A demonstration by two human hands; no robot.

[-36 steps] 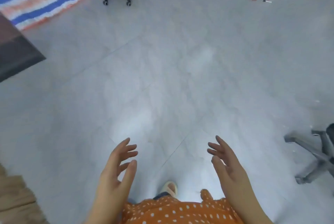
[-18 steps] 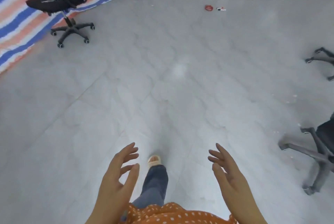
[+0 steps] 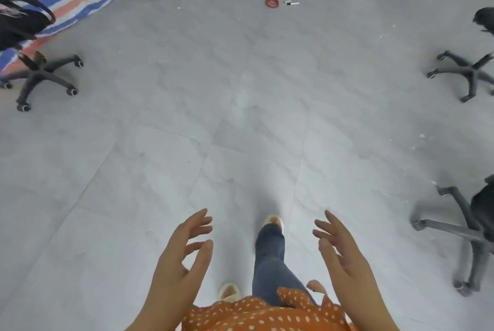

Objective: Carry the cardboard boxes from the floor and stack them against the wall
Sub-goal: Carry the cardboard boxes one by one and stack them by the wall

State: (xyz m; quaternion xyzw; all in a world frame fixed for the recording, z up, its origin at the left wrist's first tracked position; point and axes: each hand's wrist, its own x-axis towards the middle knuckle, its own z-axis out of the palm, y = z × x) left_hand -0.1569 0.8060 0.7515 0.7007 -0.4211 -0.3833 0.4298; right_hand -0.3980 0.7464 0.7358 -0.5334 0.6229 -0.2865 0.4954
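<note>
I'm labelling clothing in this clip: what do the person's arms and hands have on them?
Both forearms are bare as far as the frame shows, with no sleeves in view. The left hand and right hand wear no gloves, and no rings, watch or bracelets show. Between the arms is an orange top with white dots, above blue jeans.

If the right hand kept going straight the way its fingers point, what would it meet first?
Nothing close: the right hand, open and empty, points up-left over bare floor. Farther along lie a red ring and markers, though depth is unclear.
</note>
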